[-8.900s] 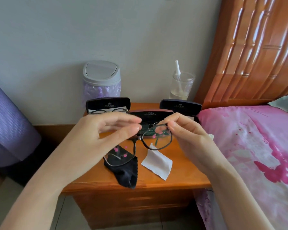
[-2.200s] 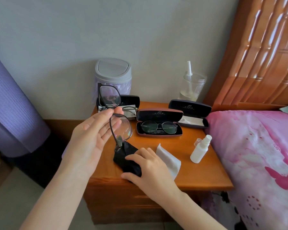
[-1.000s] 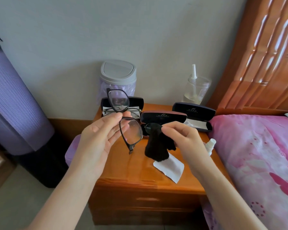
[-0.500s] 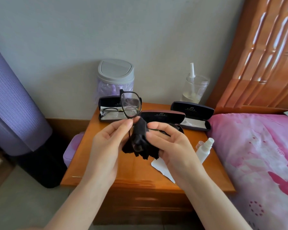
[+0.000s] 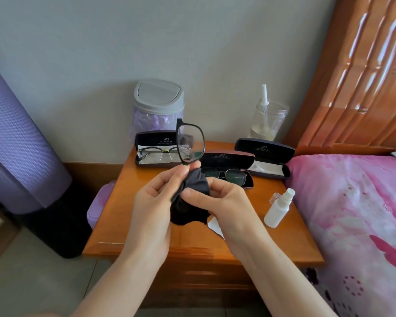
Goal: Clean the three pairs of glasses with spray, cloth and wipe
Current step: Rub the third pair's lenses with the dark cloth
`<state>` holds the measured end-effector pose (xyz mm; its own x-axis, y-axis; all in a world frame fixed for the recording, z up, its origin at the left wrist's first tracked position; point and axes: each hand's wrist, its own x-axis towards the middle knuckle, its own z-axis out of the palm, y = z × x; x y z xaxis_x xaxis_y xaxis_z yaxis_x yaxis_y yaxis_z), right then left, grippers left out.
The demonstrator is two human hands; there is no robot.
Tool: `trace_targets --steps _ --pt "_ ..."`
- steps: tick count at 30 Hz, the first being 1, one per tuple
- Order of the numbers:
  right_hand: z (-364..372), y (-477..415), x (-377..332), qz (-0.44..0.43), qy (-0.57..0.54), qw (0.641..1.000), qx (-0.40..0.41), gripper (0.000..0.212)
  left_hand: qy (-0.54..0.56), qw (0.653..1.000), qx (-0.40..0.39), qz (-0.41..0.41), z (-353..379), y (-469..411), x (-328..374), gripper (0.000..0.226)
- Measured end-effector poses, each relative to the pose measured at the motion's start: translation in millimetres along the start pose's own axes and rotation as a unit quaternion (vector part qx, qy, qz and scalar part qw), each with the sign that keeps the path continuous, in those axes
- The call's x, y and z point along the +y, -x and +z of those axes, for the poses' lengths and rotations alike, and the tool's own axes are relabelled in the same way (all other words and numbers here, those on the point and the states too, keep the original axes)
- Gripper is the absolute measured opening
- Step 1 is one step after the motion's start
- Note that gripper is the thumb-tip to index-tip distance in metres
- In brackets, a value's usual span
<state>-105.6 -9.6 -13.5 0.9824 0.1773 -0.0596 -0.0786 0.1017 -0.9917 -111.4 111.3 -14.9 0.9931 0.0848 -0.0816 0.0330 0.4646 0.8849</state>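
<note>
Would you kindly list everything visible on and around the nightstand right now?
Held glasses: 1, black frame, upright above the hands.
Cloth: 1, black, wrapped over the lower lens.
Glasses cases: 3, dark, open, back of nightstand; left and middle hold glasses, right has none.
Wipe: 1, white, mostly hidden under the right hand.
Spray bottle: 1, white, right side.
Clear cap: 1, beside the bottle.
Nightstand: 1, orange wood.
Bin: 1, grey lid, purple liner.
Clear jar: 1, back right.
Bed: 1, pink cover.
Left hand: pinching the frame.
Right hand: gripping the cloth.
</note>
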Motion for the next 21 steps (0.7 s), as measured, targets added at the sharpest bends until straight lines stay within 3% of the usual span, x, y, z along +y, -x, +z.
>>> trace_targets --steps 9,12,21 --pt "-13.1 -1.7 -2.3 -0.002 0.01 0.999 -0.044 0.022 -0.036 0.997 -0.065 0.022 -10.1 -6.4 8.8 0.023" --pt "-14.7 -2.9 -0.9 -0.001 -0.005 0.998 -0.056 0.034 -0.03 0.996 -0.078 0.016 -12.6 -8.8 8.5 0.02" --pt "-8.6 -4.7 1.3 -0.041 0.013 0.999 0.012 0.044 -0.004 0.997 -0.073 -0.003 -15.3 -12.0 7.0 0.022"
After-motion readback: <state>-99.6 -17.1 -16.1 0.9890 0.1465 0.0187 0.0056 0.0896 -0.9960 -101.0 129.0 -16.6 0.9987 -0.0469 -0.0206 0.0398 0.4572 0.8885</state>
